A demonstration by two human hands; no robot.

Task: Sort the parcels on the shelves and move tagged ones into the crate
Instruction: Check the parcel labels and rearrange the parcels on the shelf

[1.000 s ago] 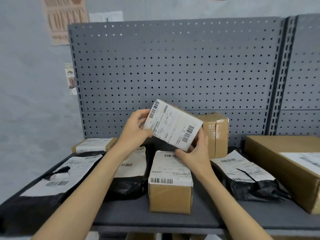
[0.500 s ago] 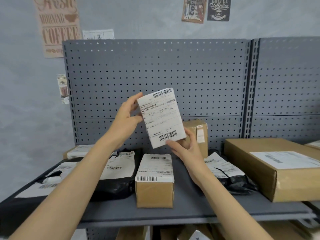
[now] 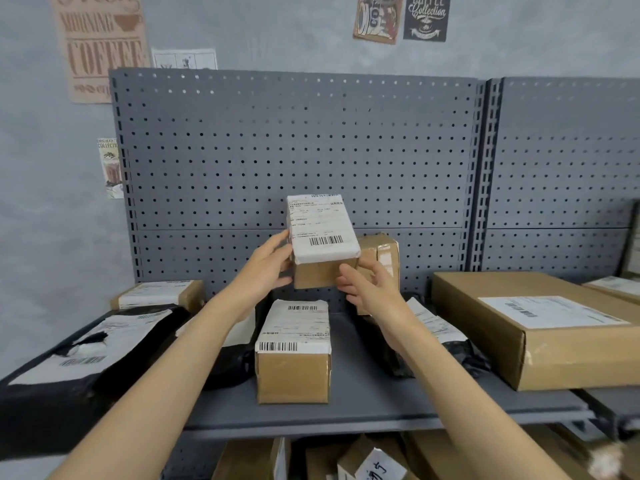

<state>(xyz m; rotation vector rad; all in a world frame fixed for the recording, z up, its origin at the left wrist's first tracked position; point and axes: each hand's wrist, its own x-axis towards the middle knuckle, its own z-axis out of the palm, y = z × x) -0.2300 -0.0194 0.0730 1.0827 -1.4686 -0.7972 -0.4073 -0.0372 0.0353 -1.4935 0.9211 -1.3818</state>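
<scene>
Counted six cardboard boxes up top: held box (image 3: 323,244) between left hand (image 3: 266,268) and right hand (image 3: 367,289), small box (image 3: 292,355) just below them, taped box (image 3: 379,258) behind the right, back box (image 3: 161,294) well left, big box (image 3: 533,327) well right, edge box (image 3: 616,285) beyond. Three black mailers: one far left (image 3: 52,375), one under each forearm (image 3: 235,358) (image 3: 460,351). Five wall posters (image 3: 100,46).

A small parcel (image 3: 320,237) is held above the shelf (image 3: 363,403), the left hand (image 3: 265,268) at its left side, the right hand (image 3: 370,289) at its lower right; directly below it a second box (image 3: 293,351) stands on the shelf; a taped box (image 3: 382,258) sits behind the right hand; bagged parcels (image 3: 86,355) lie left; a large carton (image 3: 526,323) lies right; a pegboard (image 3: 294,150) rises behind.
</scene>
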